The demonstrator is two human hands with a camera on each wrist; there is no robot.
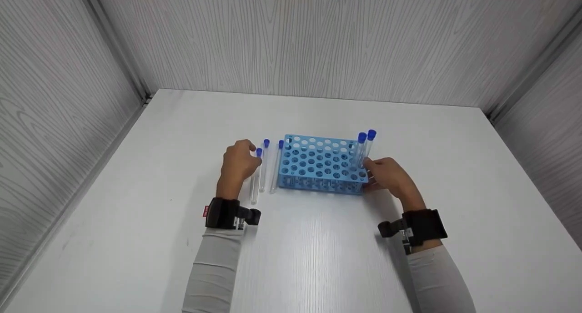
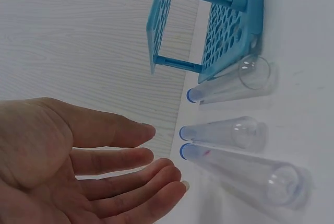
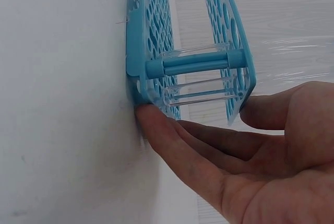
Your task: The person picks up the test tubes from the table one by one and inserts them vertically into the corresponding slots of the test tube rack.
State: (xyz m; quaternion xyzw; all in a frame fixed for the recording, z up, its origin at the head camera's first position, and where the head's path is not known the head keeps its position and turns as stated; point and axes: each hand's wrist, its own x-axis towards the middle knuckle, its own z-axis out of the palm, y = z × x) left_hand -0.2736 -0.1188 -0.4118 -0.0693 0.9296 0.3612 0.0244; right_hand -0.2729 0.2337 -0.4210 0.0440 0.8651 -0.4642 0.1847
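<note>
A blue test tube rack (image 1: 313, 177) stands on the table, with two blue-capped test tubes (image 1: 362, 138) upright in its right end. My right hand (image 1: 386, 174) grips that end; in the right wrist view the thumb is at the top plate and a fingertip (image 3: 151, 117) at the base. Left of the rack, three clear test tubes (image 2: 245, 174) with blue caps lie side by side. Over the leftmost one's cap hovers my left hand (image 1: 238, 160). Its fingers (image 2: 130, 195) are loosely bent, with nothing between them and the thumb in the left wrist view.
The white table (image 1: 313, 258) runs back to a wood-grain panel (image 1: 295, 44). Similar panels rise at the left (image 1: 54, 99) and right sides. A black wrist camera mount (image 1: 223, 213) is strapped on each forearm.
</note>
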